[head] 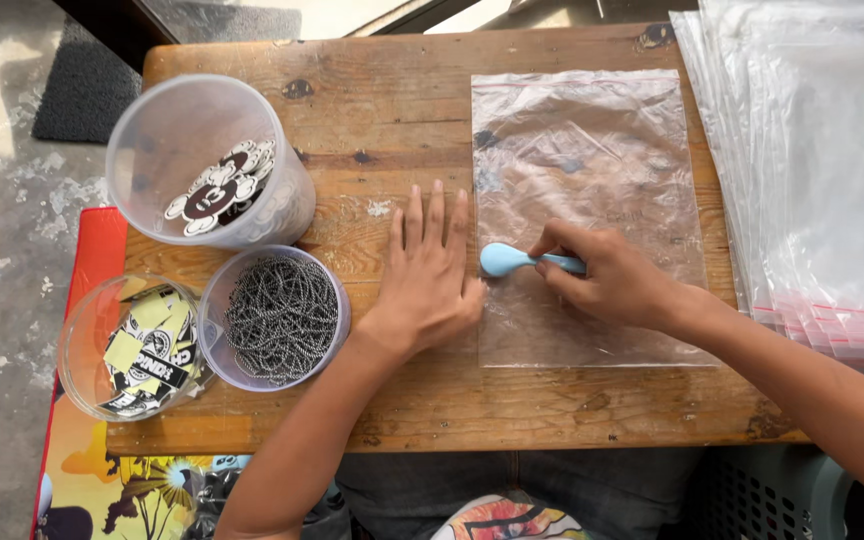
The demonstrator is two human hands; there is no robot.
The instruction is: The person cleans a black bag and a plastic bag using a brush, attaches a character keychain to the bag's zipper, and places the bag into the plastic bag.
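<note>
My left hand [428,275] lies flat, fingers apart, on the wooden table [392,110], its edge touching the left side of a clear zip bag [582,140]. My right hand [607,275] grips a light blue spoon [505,260] by its handle and presses the bowl of the spoon on the left edge of the bag. The bag lies flat with its red zip strip at the far end.
Left of my hands stand three clear tubs: one with round black-and-white badges [220,190], one with metal ball chains [280,318], one with printed tags [142,345]. A stack of clear zip bags [812,170] covers the table's right side. A colourful mat [92,470] lies below left.
</note>
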